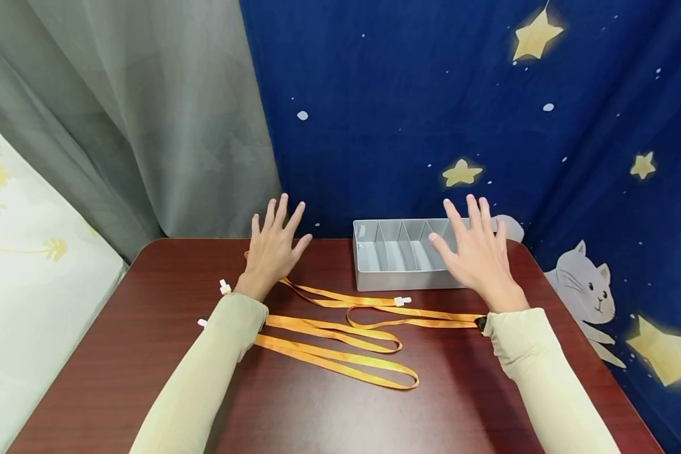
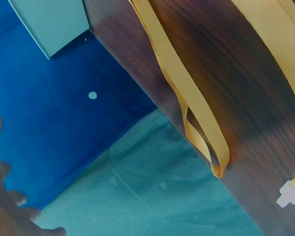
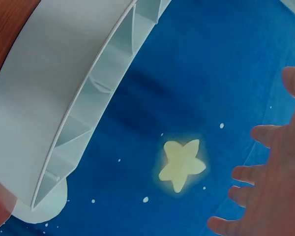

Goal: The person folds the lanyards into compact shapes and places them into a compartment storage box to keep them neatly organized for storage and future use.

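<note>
Grip absent on both sides

Left hand is hovering over the far left of a dark reddish-brown, wood-grained table, fingers spreading apart and closing on nothing. Right hand is hanging before the right end of a long grey, plastic-looking divided tray, fingers also standing apart, holding nothing; the right wrist view is showing them well away from the tray. Both hands are probably being lifted so as to leave everything below undisturbed.

Four flat orange ribbon lanyards are lying lengthwise across the table. The farthest lanyard is running from under the left hand to a white plastic clip pointing right. The next lanyard is turning its loop left and running toward the right cream sleeve, where a black end piece is partly hiding; I cannot tell its shape. The two nearer lanyards are laying their loops right and passing beneath the left cream sleeve, white clips showing at left. This spreading is likely keeping strands from tangling.

The tray is sitting at the far edge, right of centre, its compartments facing up, presumably leaving room for the lanyards nearby.
</note>
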A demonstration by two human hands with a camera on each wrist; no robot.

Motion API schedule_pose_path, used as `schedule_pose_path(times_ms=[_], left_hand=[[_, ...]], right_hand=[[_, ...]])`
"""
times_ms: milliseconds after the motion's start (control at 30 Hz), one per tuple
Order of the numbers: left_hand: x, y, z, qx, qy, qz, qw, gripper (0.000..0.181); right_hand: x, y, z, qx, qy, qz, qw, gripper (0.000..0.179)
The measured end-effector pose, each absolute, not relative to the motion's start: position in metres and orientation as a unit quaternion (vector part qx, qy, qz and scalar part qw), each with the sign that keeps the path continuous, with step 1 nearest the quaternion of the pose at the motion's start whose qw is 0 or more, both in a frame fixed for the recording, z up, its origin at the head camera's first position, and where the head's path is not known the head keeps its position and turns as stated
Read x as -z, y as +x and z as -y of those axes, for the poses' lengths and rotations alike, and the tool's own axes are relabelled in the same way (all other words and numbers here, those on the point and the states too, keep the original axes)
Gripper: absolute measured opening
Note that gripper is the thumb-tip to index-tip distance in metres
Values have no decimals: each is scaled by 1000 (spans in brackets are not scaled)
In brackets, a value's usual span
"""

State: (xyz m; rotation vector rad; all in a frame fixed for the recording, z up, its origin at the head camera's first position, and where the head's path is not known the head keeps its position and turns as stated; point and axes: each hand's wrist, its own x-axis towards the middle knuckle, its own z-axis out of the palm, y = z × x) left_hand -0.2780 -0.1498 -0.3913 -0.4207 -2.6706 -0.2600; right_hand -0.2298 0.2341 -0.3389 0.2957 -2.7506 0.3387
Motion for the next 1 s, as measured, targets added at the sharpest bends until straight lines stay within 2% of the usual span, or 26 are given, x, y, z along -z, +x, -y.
schedule_pose_path(times_ms=[433, 600, 767, 1000], left_hand=[[397, -278, 145, 82, -207, 970, 93, 65], [404, -276, 145, 89, -226, 968, 64, 62], [411, -272, 143, 129, -262, 955, 49, 47], [418, -270, 146, 131, -285, 949, -1, 30]], right_hand=[[344, -223, -213, -135, 141, 966, 171, 70], [352, -218, -200, -145, 162, 962, 167, 66], [359, -212, -188, -151, 179, 957, 170, 63], [366, -207, -179, -150, 188, 959, 152, 60]])
